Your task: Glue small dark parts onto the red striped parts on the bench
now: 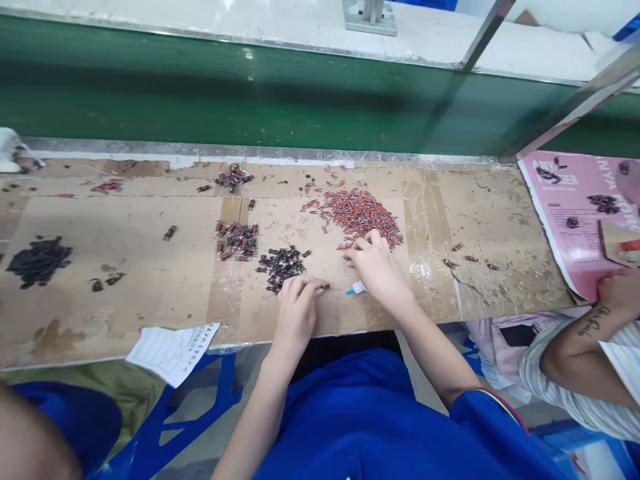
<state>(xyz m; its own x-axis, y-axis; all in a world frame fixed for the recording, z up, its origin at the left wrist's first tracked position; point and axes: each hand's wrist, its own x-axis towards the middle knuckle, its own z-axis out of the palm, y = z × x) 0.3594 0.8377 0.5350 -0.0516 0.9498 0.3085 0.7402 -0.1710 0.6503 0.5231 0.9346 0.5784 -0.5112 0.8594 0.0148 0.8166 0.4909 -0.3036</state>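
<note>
Left hand [296, 303]: pinching a small dark piece [325, 287] between thumb and fingers, to the left of the red pile [360, 217] and nearer the body
Small dark piece: poking out past the fingertips, on the side toward the red pile
Right hand [373, 261]: palm down, fingertips bent at the near edge of the red pile; cannot tell whether grasping a piece or merely touching
White nozzle [357, 288]: blue-tipped, partly hidden by the right hand, nearer the body than the red pile; cannot tell whether held in the palm or lying loose
Red pile: made of many slim red pieces with greyish ends, with strays scattered off the left side
Dark pile [284, 267]: just beyond the left fingers, left of the red pile
Mixed red-and-black pile [237, 240]: left of the red pile, past the dark pile
Black pile [39, 261]: far left of the red pile
Loose pieces [470, 258]: right of the red pile
Cardboard [150, 220]: stained and taped, underneath the red pile
Pink sheet [555, 227]: well right of the red pile
Co-worker's hand [617, 293]: right of the red pile, by the pink sheet
Green panel [200, 93]: running lengthwise behind the red pile
</note>
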